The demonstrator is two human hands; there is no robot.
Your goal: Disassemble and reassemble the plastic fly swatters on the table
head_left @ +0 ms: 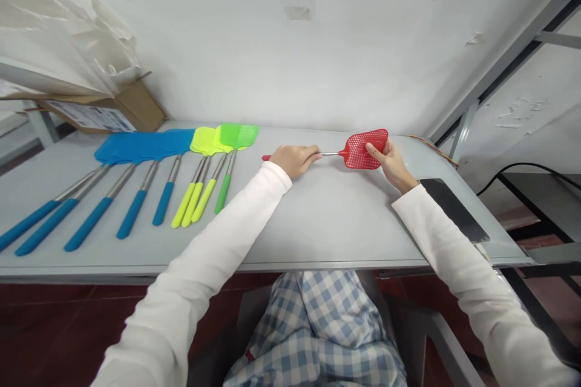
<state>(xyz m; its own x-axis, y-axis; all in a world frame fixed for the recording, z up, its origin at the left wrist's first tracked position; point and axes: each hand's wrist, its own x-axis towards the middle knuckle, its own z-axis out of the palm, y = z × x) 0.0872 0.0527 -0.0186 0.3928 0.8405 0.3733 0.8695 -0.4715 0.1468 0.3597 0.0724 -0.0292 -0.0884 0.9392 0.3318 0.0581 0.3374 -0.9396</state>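
A red fly swatter lies sideways between my hands, just over the grey table. My left hand is closed round its handle and the near end of the metal rod, with the red handle tip poking out to the left. My right hand pinches the perforated red head at its right edge, thumb on top and the other fingers hidden behind. Left of my hands lie a green fly swatter, several yellow-green fly swatters and a row of blue fly swatters, their heads overlapping toward the wall.
A dark phone or tablet rests on the table beside my right forearm. An open cardboard box stands at the back left. The white wall borders the table's far edge, with a metal frame on the right.
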